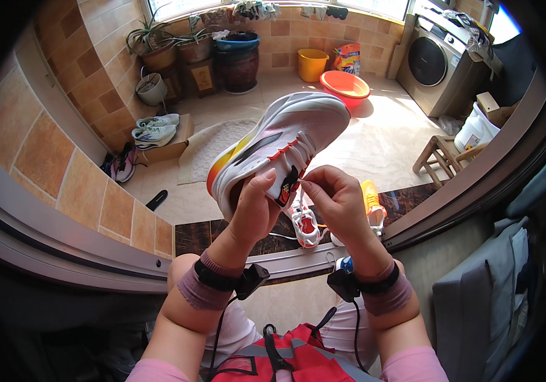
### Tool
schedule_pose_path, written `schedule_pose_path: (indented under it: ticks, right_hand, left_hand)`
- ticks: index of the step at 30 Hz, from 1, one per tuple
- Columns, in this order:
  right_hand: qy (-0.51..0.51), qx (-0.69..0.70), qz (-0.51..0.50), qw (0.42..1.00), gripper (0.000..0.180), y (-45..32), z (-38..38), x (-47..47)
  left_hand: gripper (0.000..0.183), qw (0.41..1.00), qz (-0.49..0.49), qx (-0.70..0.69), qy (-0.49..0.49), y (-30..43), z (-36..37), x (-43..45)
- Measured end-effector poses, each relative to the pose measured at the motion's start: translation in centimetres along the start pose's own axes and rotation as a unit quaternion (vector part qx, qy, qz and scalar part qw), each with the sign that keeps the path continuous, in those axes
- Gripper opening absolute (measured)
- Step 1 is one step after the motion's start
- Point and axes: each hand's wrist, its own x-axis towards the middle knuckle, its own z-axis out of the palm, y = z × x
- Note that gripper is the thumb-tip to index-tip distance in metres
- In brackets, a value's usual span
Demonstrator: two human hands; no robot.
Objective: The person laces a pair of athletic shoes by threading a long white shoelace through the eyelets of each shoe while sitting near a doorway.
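A white running shoe [273, 138] with a yellow-to-orange heel and red lace loops is held up in front of me, toe towards the upper right. My left hand [254, 200] grips it at the collar and tongue, some fingers hidden inside or behind the shoe. Beside the tongue, my right hand [332, 198] pinches a white shoelace [300, 190] between thumb and fingertips. Below the hands, a white shoe with a red lining [305, 224] stands on the dark sill. To its right is an orange-and-white shoe [372, 203], partly behind my right hand.
A cardboard box [168, 148] with white shoes on it stands at left. A red basin [345, 87], yellow bucket [312, 64] and washing machine [433, 62] are farther back. At right are a wooden stool [438, 155] and a white bucket [476, 128]. Door frames flank me.
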Motion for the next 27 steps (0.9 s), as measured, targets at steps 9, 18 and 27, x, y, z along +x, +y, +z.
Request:
schedule_pose_path:
  ticks: [9,18,27]
  right_hand:
    - [0.136,-0.212,-0.171,0.953,0.007,-1.4,0.3,0.0]
    - [0.125,-0.173,-0.153,0.965,0.011,-0.4,0.8,-0.1]
    - [0.01,0.071,-0.001,0.997,0.008,0.7,-0.4,0.3]
  left_hand:
    - [0.057,0.999,-0.019,0.03,-0.02,-0.5,-0.5,-0.4]
    - [0.06,0.966,0.009,0.249,-0.067,-1.4,-0.5,-0.8]
    - [0.061,0.973,0.001,0.219,-0.064,-1.8,-0.7,-0.8]
